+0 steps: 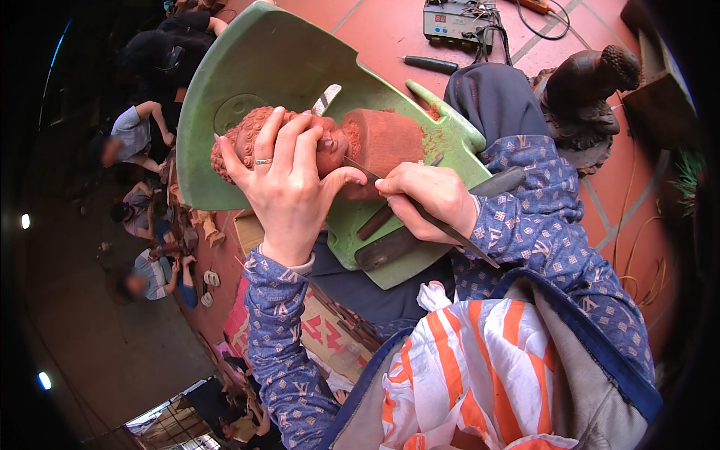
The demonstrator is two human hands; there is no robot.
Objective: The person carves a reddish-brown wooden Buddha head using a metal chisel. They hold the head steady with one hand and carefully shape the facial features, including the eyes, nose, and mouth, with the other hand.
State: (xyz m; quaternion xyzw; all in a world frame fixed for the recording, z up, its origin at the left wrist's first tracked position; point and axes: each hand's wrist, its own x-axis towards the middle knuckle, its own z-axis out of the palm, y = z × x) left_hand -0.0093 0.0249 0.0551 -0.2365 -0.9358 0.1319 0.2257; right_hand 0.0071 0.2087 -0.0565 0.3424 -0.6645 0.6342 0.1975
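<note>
A reddish-brown carved wooden head (251,135) with knobbly curls lies on its side in a green plastic shell (225,67). My left hand (289,165), wearing a ring, grips it from above, fingers spread over the face and curls, thumb near the chin. My right hand (431,199) is closed round a slim metal carving tool (469,247); its thin tip meets the carving between chin and neck. The broad round base (382,146) of the carving faces right. Below lie a dark flat bar (386,251) and a short brown stick (375,223). A pale metal blade (326,99) shows behind the face.
Reddish wood dust lies on the shell. A grey control box (457,22) and a black handpiece (430,64) are on the tiled floor at the top. At right stands a dark carved statue (577,105). Several people sit at far left. A striped bag (472,360) covers my lap.
</note>
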